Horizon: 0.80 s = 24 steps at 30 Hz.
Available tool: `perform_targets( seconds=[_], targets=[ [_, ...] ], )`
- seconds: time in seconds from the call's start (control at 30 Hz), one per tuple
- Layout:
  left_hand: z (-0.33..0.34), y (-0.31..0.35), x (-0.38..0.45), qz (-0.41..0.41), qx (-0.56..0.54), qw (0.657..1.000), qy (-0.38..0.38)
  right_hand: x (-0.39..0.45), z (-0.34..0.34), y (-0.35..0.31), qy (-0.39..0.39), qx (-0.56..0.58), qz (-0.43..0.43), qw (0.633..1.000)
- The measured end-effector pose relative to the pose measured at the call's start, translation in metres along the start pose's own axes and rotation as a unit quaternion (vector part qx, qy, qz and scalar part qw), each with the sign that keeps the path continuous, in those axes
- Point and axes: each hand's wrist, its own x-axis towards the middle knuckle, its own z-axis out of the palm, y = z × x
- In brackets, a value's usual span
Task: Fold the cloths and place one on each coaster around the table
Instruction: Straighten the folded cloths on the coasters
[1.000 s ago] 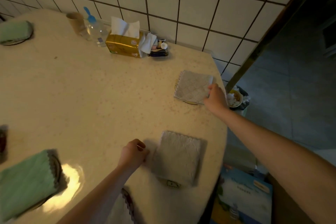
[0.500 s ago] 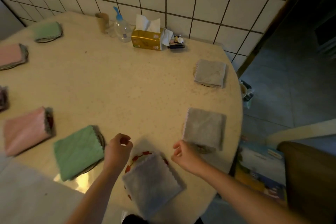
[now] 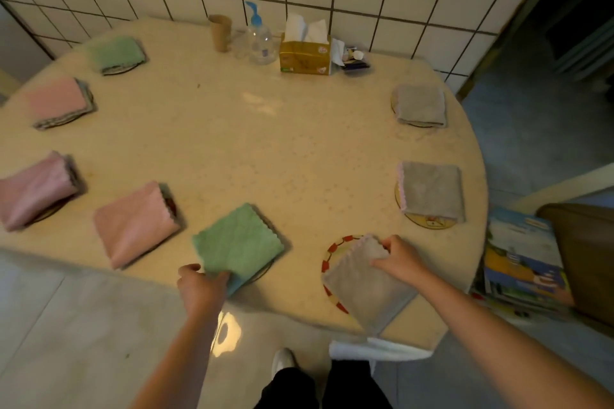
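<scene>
Folded cloths lie on coasters around the round beige table (image 3: 265, 149). My left hand (image 3: 201, 285) grips the near corner of a green cloth (image 3: 237, 242) at the front edge. My right hand (image 3: 400, 259) rests on a grey cloth (image 3: 365, 289), fingers curled over its far corner; it lies askew on a red-and-white coaster (image 3: 335, 251). Two more grey cloths (image 3: 432, 189) (image 3: 419, 104) sit on coasters at the right. Three pink cloths (image 3: 134, 224) (image 3: 33, 189) (image 3: 59, 101) and another green cloth (image 3: 116, 53) sit along the left.
At the back by the tiled wall stand a brown cup (image 3: 220, 31), a pump bottle (image 3: 260, 40), a yellow tissue box (image 3: 305, 55) and small items (image 3: 355, 60). A stack of books (image 3: 521, 262) and a brown seat (image 3: 584, 252) are right of the table.
The view has pulled back and left. My left hand moved onto the green cloth's corner and my right hand came down onto the near grey cloth.
</scene>
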Motion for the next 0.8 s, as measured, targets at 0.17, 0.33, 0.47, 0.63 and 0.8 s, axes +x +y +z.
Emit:
perform_targets(
  seconds=[0.17, 0.33, 0.47, 0.63, 0.8],
  targets=[
    [0.005, -0.002, 0.014, -0.097, -0.110, 0.988, -0.043, -0.008, -0.003, -0.009, -0.048, 0.058, 0.032, 0.997],
    [0.001, 0.015, 0.015, -0.100, -0.212, 0.967, -0.102, -0.026, -0.016, -0.018, -0.103, 0.169, -0.036, 0.979],
    [-0.010, 0.033, 0.012, -0.031, -0.292, 0.923, -0.250, -0.034, -0.016, -0.015, -0.111, 0.429, 0.031, 0.896],
    [-0.020, 0.034, 0.042, 0.007, -0.134, 0.938, -0.321, -0.034, 0.016, 0.012, -0.101, 0.492, 0.124, 0.856],
    [-0.023, 0.034, 0.068, 0.059, -0.022, 0.960, -0.275, -0.032, 0.024, 0.021, -0.076, 0.435, 0.107, 0.891]
  ],
)
